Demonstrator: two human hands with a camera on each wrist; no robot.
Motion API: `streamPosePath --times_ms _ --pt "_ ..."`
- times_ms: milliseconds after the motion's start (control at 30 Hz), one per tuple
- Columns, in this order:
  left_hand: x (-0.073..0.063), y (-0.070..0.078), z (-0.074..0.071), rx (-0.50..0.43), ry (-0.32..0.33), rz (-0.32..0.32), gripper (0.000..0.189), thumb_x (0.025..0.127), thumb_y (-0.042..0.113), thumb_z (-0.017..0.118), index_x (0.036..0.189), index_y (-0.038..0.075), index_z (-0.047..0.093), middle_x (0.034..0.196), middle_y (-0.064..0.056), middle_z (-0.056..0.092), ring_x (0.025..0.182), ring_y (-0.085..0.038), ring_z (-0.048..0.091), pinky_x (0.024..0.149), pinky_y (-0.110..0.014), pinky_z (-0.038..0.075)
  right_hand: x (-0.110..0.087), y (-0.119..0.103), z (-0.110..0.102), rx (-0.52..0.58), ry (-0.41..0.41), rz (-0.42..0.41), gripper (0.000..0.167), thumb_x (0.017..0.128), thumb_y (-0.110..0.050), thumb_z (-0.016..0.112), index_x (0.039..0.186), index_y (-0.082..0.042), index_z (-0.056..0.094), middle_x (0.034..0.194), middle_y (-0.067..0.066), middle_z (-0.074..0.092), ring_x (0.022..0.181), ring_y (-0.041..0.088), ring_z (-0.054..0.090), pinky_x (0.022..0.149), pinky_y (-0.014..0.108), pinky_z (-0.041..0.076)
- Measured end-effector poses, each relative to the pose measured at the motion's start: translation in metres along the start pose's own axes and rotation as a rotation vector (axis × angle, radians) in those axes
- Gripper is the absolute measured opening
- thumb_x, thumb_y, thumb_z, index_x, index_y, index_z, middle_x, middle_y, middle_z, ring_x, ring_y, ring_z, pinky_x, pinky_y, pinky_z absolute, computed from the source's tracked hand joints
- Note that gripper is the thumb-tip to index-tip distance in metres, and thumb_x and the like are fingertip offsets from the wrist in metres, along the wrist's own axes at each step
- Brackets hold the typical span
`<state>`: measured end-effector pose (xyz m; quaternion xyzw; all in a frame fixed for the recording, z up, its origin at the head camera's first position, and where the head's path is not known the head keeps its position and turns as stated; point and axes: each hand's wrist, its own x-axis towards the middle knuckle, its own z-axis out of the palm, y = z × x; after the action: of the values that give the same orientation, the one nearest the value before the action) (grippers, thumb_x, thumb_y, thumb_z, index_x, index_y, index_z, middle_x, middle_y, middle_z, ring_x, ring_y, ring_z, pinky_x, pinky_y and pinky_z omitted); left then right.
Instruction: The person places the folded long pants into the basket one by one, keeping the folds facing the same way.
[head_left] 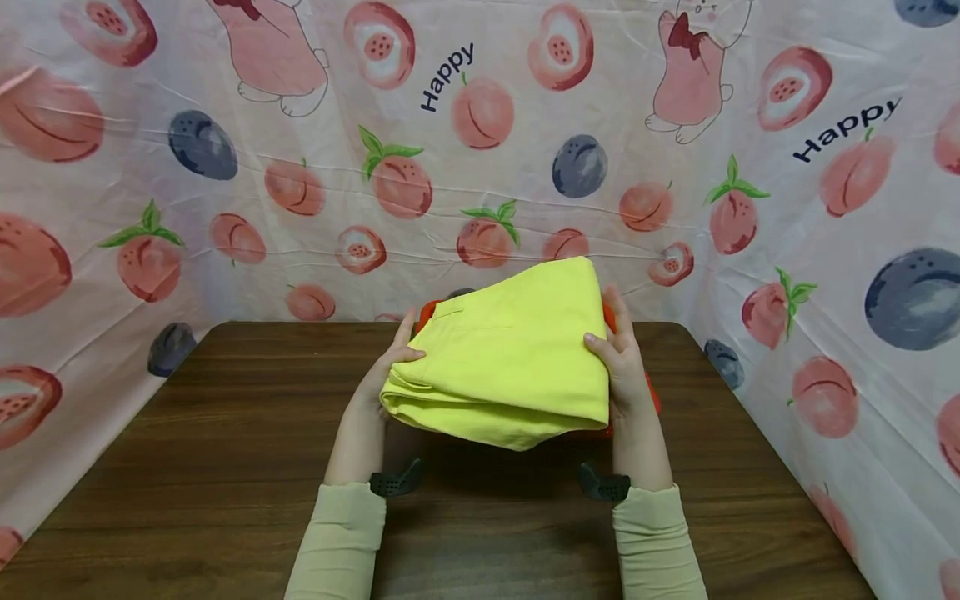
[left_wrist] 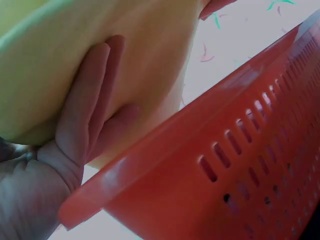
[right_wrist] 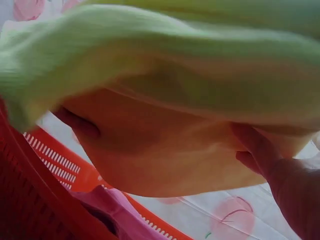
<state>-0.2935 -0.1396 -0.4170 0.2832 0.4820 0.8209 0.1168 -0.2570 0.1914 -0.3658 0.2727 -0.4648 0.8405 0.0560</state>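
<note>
A folded bright yellow garment [head_left: 510, 350] with a stitched seam line is held up over the table, its near edge sagging in loose folds. My left hand [head_left: 386, 371] grips its left side, thumb on top and fingers underneath, as the left wrist view also shows. On the opposite side my right hand [head_left: 622, 367] pinches the garment, thumb over the top face. Just beyond and below the cloth is a red slotted plastic basket [left_wrist: 165, 165], mostly hidden by the garment in the head view. Inside the basket, pink cloth [right_wrist: 117, 207] shows in the right wrist view.
The dark wood table [head_left: 187, 467] spreads out on both sides of the arms. A fruit-printed curtain [head_left: 300, 250] hangs behind the table and along its left and right sides.
</note>
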Motion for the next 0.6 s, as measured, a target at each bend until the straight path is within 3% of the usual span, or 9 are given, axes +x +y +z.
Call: streamPosePath --times_ms 67,233,467,600 --pt "-0.007 0.011 0.021 0.027 0.045 -0.031 0.099 0.088 0.009 0.055 0.151 0.033 -0.018 0.154 -0.017 -0.02 0.116 -0.02 0.048 0.085 -0.026 0.048 0.0 0.0 0.0 -0.004 -0.005 0.006 0.074 0.093 0.009 0.039 0.155 -0.015 0.006 0.152 0.015 0.019 0.107 0.015 0.054 0.08 0.026 0.051" --pt "-0.013 0.022 0.044 -0.024 0.087 -0.042 0.087 0.09 -0.006 0.033 0.152 0.032 -0.016 0.154 -0.017 -0.015 0.1 -0.015 0.057 0.076 -0.024 0.051 -0.001 0.0 0.0 -0.023 -0.015 0.03 0.073 0.093 0.008 0.036 0.155 -0.018 0.009 0.152 0.013 0.019 0.102 0.013 0.055 0.077 0.024 0.051" --pt "-0.014 0.019 0.045 -0.095 0.043 0.024 0.095 0.086 -0.012 0.042 0.154 0.032 -0.009 0.156 -0.013 -0.012 0.108 -0.017 0.052 0.081 -0.026 0.051 -0.001 0.0 0.002 -0.083 -0.02 0.093 0.076 0.09 0.003 0.039 0.155 -0.018 0.006 0.158 0.003 0.002 0.133 0.017 0.019 0.1 0.024 0.03" --pt "-0.013 0.016 0.045 -0.075 0.023 0.087 0.094 0.084 -0.014 0.041 0.155 0.028 -0.005 0.156 -0.01 -0.01 0.117 -0.017 0.042 0.085 -0.027 0.049 -0.002 -0.002 0.001 -0.081 -0.023 0.152 0.076 0.09 0.002 0.039 0.155 -0.017 0.006 0.157 0.004 0.003 0.134 0.019 0.014 0.103 0.026 0.027"
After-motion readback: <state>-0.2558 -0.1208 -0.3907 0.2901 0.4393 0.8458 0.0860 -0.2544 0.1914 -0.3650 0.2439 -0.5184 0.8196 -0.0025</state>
